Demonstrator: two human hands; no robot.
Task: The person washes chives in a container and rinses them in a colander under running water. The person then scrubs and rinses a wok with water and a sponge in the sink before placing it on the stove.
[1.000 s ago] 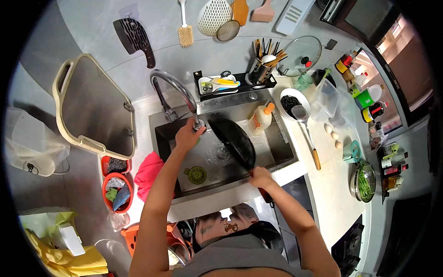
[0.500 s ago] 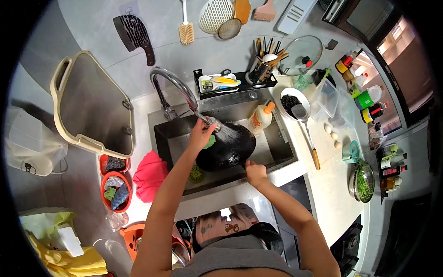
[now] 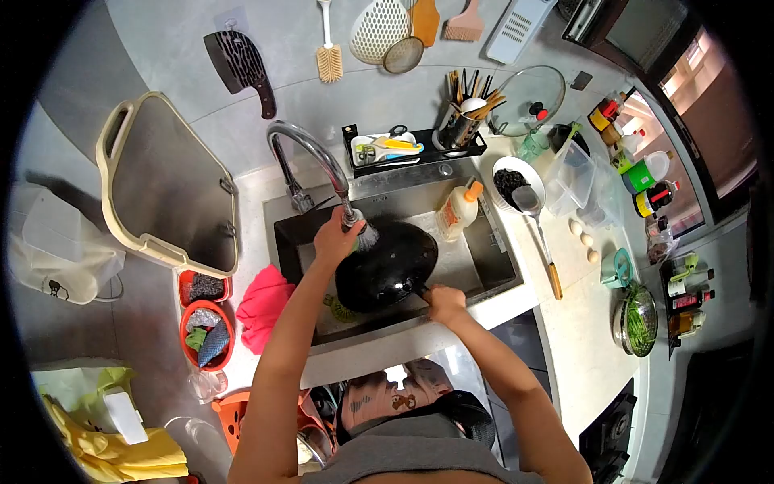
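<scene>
A black wok [image 3: 387,270] is held over the sink [image 3: 500,278]. My right hand [image 3: 445,304] is closed around its handle at the sink's front edge. My left hand [image 3: 332,240] grips the spray head [image 3: 352,216] of the chrome faucet [image 3: 310,145], and water sprays onto the wok's left side. A bit of green, perhaps a cloth, shows by my left fingers; how it is held is hidden. Below the wok's left edge lies a green round scrubber [image 3: 342,310], partly covered. A white bottle with an orange cap [image 3: 458,213] stands in the sink's back right.
Right of the sink are a bowl of black food [image 3: 513,184], a spatula [image 3: 548,254], several eggs [image 3: 576,227] and a colander of greens [image 3: 635,321]. A pink cloth [image 3: 264,309] and red baskets [image 3: 207,335] sit left. A cutting board [image 3: 169,181] leans behind.
My left hand and the spray head have shifted left. The wok has moved slightly left and down, and the spray now lands nearer its left edge. My right hand keeps the handle.
</scene>
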